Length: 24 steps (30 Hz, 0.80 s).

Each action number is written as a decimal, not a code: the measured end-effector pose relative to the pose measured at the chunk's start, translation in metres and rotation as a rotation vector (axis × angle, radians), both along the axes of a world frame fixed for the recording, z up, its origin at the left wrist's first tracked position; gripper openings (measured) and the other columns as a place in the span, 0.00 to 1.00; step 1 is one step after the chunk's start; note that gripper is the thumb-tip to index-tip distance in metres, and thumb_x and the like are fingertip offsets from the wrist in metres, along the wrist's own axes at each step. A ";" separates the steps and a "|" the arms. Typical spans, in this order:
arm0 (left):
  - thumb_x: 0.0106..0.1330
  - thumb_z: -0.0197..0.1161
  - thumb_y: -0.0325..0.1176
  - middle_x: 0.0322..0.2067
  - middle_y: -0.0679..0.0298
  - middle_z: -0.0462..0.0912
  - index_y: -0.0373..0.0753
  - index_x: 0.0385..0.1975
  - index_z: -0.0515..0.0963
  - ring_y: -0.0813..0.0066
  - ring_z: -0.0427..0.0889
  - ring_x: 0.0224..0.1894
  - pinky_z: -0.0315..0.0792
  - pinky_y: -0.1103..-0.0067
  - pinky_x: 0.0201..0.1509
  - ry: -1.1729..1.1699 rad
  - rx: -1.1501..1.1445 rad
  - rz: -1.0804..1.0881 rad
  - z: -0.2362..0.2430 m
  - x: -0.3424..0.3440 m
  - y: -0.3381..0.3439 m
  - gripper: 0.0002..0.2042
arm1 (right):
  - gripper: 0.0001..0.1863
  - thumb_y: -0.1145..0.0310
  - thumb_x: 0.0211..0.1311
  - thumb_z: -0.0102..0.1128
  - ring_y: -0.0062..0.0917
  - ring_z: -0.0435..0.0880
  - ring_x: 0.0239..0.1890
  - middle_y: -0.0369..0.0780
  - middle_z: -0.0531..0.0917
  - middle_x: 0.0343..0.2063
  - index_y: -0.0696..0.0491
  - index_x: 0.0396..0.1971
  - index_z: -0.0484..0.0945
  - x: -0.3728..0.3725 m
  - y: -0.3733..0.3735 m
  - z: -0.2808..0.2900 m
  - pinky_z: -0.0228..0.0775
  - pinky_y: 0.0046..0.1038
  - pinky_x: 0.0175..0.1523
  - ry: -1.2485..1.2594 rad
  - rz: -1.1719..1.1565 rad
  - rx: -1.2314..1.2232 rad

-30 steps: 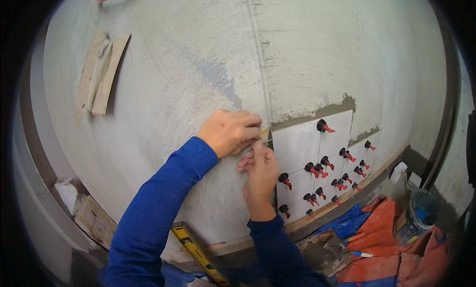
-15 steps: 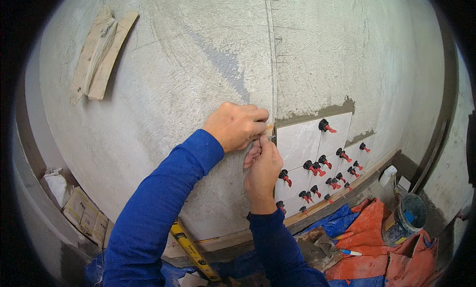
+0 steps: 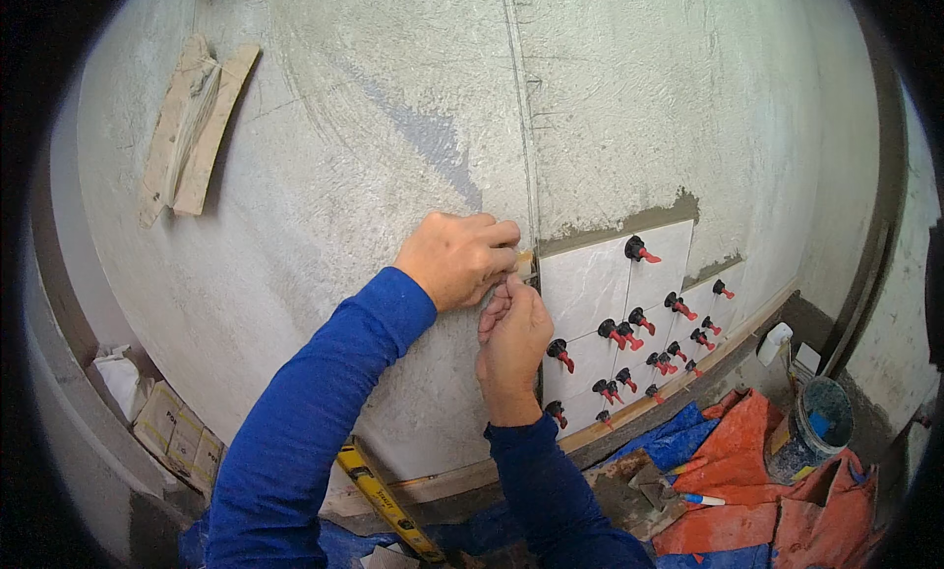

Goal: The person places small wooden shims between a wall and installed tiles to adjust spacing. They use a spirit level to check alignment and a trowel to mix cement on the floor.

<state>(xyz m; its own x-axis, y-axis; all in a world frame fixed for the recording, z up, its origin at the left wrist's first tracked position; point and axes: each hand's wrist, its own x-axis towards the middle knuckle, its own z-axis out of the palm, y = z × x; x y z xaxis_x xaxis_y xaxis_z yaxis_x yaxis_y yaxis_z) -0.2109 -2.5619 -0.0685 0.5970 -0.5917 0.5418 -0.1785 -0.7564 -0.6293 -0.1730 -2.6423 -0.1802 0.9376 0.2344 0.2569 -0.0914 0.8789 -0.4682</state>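
Note:
Both my hands meet at the upper left edge of the light grey wall tiles (image 3: 588, 286). My left hand (image 3: 457, 261) comes from the left, its fingers bent and closed around a small pale piece, perhaps wood (image 3: 524, 265), beside the tile edge. Just below, my right hand (image 3: 514, 358) is raised with thumb and forefinger pinched near that piece; whatever lies in the pinch is too small to make out. Black tile levelling clips with red handles (image 3: 637, 249) stick out along the tile joints. Grey mortar (image 3: 659, 215) shows above the top tiles.
Two boards wound with string (image 3: 194, 136) hang on the rough wall at upper left. A yellow spirit level (image 3: 388, 500) leans below my arms. At lower right are an orange tarp (image 3: 733, 471) and a bucket (image 3: 822, 412). Cardboard boxes (image 3: 177, 426) stand at lower left.
The view has shifted slightly, so the wall and tiles sit a little further left. Both hands stay together at the tile edge with nearly the same grip.

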 end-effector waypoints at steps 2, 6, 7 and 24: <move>0.53 0.69 0.34 0.33 0.74 0.77 0.47 0.25 0.81 0.76 0.82 0.36 0.78 0.73 0.30 -0.006 -0.014 -0.013 0.000 0.000 -0.001 0.03 | 0.15 0.64 0.75 0.53 0.15 0.68 0.14 0.32 0.73 0.17 0.52 0.25 0.74 0.000 0.000 0.000 0.55 0.18 0.17 0.002 -0.003 0.004; 0.54 0.68 0.34 0.32 0.74 0.77 0.47 0.23 0.80 0.74 0.82 0.34 0.77 0.72 0.30 -0.007 -0.052 -0.003 -0.002 0.000 -0.004 0.03 | 0.15 0.64 0.75 0.53 0.15 0.68 0.14 0.32 0.73 0.17 0.52 0.25 0.74 -0.001 0.001 -0.001 0.54 0.18 0.17 -0.018 -0.014 0.012; 0.54 0.68 0.34 0.32 0.73 0.77 0.47 0.23 0.80 0.74 0.83 0.34 0.77 0.72 0.30 -0.007 -0.059 0.014 -0.002 0.000 -0.005 0.03 | 0.15 0.64 0.75 0.53 0.15 0.68 0.14 0.32 0.73 0.17 0.52 0.25 0.74 -0.001 0.001 -0.001 0.54 0.19 0.17 -0.018 -0.021 0.003; 0.53 0.68 0.33 0.31 0.73 0.78 0.46 0.22 0.80 0.73 0.82 0.34 0.76 0.71 0.28 -0.032 -0.035 -0.026 -0.003 0.004 -0.001 0.04 | 0.17 0.61 0.77 0.53 0.15 0.67 0.14 0.32 0.72 0.17 0.52 0.25 0.72 -0.001 -0.004 0.003 0.55 0.20 0.17 -0.039 0.004 -0.035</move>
<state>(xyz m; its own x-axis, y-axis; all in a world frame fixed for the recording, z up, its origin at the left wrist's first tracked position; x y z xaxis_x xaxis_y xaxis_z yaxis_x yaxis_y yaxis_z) -0.2070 -2.5626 -0.0719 0.5634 -0.5873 0.5811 -0.1786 -0.7733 -0.6084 -0.1739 -2.6460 -0.1770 0.9259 0.2482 0.2847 -0.0764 0.8613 -0.5023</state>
